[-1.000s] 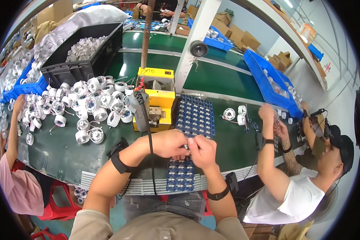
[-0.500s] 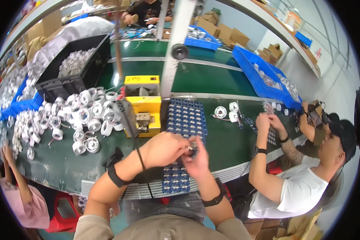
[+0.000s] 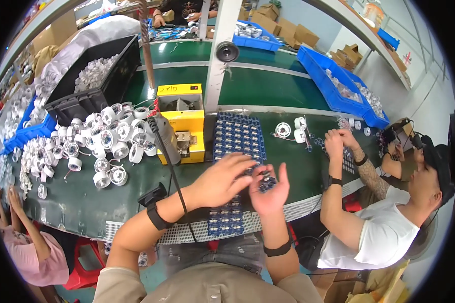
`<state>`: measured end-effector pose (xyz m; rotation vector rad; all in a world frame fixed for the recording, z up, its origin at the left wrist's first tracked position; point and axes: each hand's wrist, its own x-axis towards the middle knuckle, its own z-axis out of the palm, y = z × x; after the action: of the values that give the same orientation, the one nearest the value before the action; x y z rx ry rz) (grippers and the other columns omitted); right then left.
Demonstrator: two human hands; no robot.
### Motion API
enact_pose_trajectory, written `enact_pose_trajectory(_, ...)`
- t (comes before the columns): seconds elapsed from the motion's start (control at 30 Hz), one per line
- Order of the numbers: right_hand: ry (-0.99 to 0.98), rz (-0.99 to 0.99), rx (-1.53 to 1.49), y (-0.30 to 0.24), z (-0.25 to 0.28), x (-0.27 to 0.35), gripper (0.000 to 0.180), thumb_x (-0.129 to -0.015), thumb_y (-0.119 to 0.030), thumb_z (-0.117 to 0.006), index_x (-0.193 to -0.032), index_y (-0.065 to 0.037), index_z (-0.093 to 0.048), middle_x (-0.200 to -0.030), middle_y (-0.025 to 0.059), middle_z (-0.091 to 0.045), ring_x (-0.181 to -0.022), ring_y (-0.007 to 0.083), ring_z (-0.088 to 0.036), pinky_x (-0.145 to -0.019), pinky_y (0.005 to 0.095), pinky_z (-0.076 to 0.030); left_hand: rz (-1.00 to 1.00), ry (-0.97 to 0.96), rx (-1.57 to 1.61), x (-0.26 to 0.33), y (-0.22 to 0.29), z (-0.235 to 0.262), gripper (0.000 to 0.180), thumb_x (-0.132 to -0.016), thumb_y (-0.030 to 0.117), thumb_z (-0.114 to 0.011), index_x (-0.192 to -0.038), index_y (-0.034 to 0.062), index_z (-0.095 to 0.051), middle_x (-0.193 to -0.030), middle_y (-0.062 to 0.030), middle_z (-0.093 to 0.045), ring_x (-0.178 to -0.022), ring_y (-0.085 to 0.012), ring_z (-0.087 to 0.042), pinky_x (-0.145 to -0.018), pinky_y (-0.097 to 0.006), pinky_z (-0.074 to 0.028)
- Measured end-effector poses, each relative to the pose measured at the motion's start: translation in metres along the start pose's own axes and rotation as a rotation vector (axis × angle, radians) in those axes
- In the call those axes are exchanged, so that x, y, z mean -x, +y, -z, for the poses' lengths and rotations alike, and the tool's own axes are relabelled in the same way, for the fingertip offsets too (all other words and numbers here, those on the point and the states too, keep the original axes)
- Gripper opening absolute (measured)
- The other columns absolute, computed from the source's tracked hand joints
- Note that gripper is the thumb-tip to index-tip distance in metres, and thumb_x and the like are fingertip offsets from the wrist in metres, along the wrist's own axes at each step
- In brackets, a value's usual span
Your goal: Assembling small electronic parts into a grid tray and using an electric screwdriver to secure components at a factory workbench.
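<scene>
Loosely, small pieces are cradled by the spread right hand, just right of the left hand, whose grip cannot be told.

A heap of white round housings spreads left of the yellow box-shaped machine; farther back on that side stands a black crate. Just behind the machine, to its right, rises a white post. Well right of it sit blue trays and a co-worker in a white shirt.
</scene>
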<state>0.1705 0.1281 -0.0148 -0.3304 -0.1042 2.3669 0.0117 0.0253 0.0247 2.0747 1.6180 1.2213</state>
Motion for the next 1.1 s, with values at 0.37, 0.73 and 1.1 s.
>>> enact_pose_trajectory(0.37,-0.385,0.421,1.951,0.032,-0.011,0.021,0.024,-0.077,-0.017,-0.076,-0.09,-0.001,-0.065,-0.07,0.0073,-0.063,-0.056,0.0136,-0.057,-0.052,0.0263,-0.045,0.639,0.033,-0.175,0.058,-0.022,0.011,0.036,-0.082,0.029,-0.066,-0.1,-0.0015,-0.06,-0.068,-0.0146,-0.067,-0.065,-0.0311,-0.067,-0.065,-0.04,-0.053)
enact_pose_trajectory(0.73,-0.009,0.154,1.681,0.01,-0.005,0.02,0.019,-0.084,-0.017,-0.07,-0.083,-0.005,-0.056,-0.068,0.002,-0.057,-0.056,0.011,-0.054,-0.046,0.0236,-0.04,0.901,0.136,0.526,0.06,-0.032,0.0,0.044,-0.082,0.011,-0.069,-0.116,-0.0071,-0.049,-0.08,-0.0116,-0.068,-0.068,-0.0169,-0.068,-0.062,-0.028,-0.057)
enact_pose_trajectory(1.1,0.427,1.23,1.047,-0.198,0.034,-0.102,0.021,-0.09,-0.015,-0.06,-0.107,-0.003,-0.059,-0.099,0.0047,-0.059,-0.08,0.0124,-0.054,-0.07,0.0246,-0.047,0.857,0.078,1.056,0.056,-0.022,0.01,0.031,-0.095,0.013,-0.053,-0.122,-0.0018,-0.056,-0.101,-0.0084,-0.067,-0.09,-0.016,-0.066,-0.079,-0.029,-0.055)
